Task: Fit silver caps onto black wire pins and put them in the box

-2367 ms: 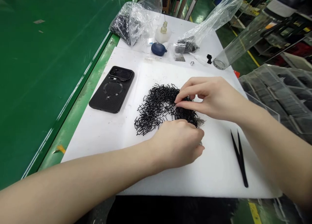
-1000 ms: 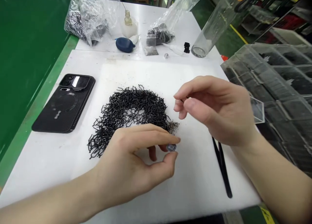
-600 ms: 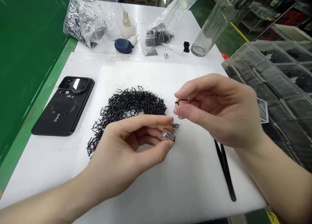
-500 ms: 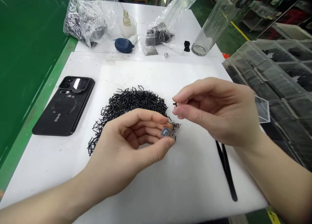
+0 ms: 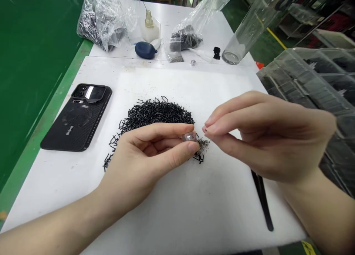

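Observation:
Between the thumb and forefinger of my left hand point(image 5: 149, 151) is a small clear plastic piece point(image 5: 189, 136). Just to its right, my right hand point(image 5: 263, 133) pinches a tiny dark part point(image 5: 205, 130), mostly hidden by the fingertips. A heap of thin bent black pieces point(image 5: 158, 112) lies on the white table behind my left hand. Beside the left fingertips is a small scatter of tiny grains point(image 5: 203, 146), with a few black pieces near it. Black tweezers point(image 5: 264, 207) lie partly under my right hand.
A black phone point(image 5: 76, 118) lies at the left. Along the back stand a plastic bag of dark parts point(image 5: 108, 22), a blue air blower bulb point(image 5: 145, 50), a small bottle point(image 5: 149, 26), another bag point(image 5: 187, 37) and a clear tube point(image 5: 244, 33). Clear-topped compartment boxes point(image 5: 310, 74) flank the right side.
My left fingers have turned the clear piece and closed on it. My right hand has shifted right and rolled over, and less of the dark part shows. The camera view has shifted slightly.

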Demonstrator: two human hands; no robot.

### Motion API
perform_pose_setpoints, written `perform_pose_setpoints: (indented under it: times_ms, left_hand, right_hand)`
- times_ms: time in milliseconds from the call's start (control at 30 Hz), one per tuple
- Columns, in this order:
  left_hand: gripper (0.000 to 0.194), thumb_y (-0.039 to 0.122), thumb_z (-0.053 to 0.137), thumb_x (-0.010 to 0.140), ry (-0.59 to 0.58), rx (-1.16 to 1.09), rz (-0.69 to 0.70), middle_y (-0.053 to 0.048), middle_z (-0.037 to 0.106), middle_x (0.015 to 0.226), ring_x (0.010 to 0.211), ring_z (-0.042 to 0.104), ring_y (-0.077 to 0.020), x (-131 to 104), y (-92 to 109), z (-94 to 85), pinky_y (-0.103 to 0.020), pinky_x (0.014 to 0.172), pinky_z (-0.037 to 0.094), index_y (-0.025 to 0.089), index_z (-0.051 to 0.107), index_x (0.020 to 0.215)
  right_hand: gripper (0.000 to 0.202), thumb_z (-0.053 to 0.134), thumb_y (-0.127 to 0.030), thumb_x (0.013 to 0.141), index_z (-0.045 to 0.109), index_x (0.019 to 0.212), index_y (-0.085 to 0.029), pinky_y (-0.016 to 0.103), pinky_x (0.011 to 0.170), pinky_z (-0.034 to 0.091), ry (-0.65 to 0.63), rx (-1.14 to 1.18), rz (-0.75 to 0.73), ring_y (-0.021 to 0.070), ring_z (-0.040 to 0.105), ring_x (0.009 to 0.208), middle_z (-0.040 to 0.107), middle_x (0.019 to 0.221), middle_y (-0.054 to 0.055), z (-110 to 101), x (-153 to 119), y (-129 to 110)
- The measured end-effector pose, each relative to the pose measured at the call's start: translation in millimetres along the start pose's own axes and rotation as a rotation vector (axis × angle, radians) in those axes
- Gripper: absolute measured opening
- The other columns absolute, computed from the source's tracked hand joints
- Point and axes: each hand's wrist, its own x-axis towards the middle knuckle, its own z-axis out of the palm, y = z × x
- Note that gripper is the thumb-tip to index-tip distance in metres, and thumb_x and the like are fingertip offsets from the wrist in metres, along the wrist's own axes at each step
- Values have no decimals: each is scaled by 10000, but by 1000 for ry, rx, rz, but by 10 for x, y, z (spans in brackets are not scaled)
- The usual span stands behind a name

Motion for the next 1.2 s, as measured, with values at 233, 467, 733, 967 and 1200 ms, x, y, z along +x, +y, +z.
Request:
perform_pose_setpoints:
  times_ms: [233, 467, 733, 967, 1200]
  left_hand:
    - [275, 364, 1151, 788, -10, -52, -15, 37, 946, 979, 913, 922, -126, 15, 4, 12, -81, 867, 726, 343, 971, 995]
    - [292, 417, 1148, 787, -8, -60, -17, 50, 950, 1049, 989, 929, -118, -7, 19, 20, -11, 862, 666, 410, 980, 1025]
    - [294, 488, 1147, 764, -10, -21, -29, 41, 947, 991, 965, 922, -135, -10, 34, 25, -81, 919, 696, 441, 980, 1001]
    - [268, 466, 1142, 787, -29, -10, -56, 52, 948, 1002, 969, 920, -121, 3, 19, -12, -71, 918, 695, 442, 978, 997]
    - [272, 413, 1152, 774, -32, -53, -70, 76, 943, 977, 928, 919, -111, 3, 38, -2, -60, 872, 702, 402, 977, 982]
  right_hand:
    - [259, 811, -88, 1009, 875, 979, -337, 326, 759, 764, 22, -67, 130, 202, 895, 868, 919, 1010, -14, 22, -32, -172]
    - [183, 707, -314, 1062, 862, 967, -331, 274, 831, 762, 78, -158, 314, 196, 896, 855, 821, 729, -18, 74, -79, -200]
    - [164, 768, -257, 1010, 903, 1008, -349, 264, 853, 768, 50, -146, 237, 193, 905, 871, 896, 907, -37, 72, -150, -167]
    - [216, 776, -194, 1015, 896, 990, -373, 264, 859, 758, 6, -148, 276, 179, 872, 829, 838, 788, -31, 47, -149, -191]
    - [221, 795, -165, 1024, 894, 1024, -362, 266, 818, 744, 12, -76, 242, 164, 855, 815, 888, 896, -23, 18, -183, -135]
